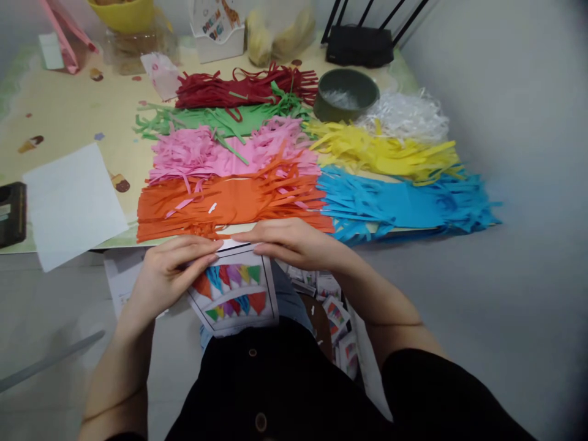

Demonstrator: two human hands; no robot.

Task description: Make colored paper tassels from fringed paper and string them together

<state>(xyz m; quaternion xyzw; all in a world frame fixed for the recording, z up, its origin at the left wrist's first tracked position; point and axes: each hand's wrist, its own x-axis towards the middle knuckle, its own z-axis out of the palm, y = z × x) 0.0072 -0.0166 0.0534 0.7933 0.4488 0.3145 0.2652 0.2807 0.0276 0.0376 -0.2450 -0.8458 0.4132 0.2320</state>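
A packet point(248, 286) printed with rows of coloured tassels lies across my lap, its top edge at the table's front. My left hand point(177, 269) pinches the packet's upper left corner between thumb and fingers. At the upper right, my right hand point(294, 244) grips the same top edge, fingers pointing left. Just beyond my fingers lies a fringed orange paper bundle point(236, 201), with a small white scrap on it. Whether the packet's top is sealed I cannot tell.
Fringed bundles in pink point(229, 160), green point(248, 119), dark red point(220, 90), yellow point(390, 150) and blue point(408, 203) cover the table's middle and right. A dark green bowl point(346, 110) sits near white strips point(408, 116). White paper point(78, 202) overhangs the left edge; more packets point(337, 318) lie below right.
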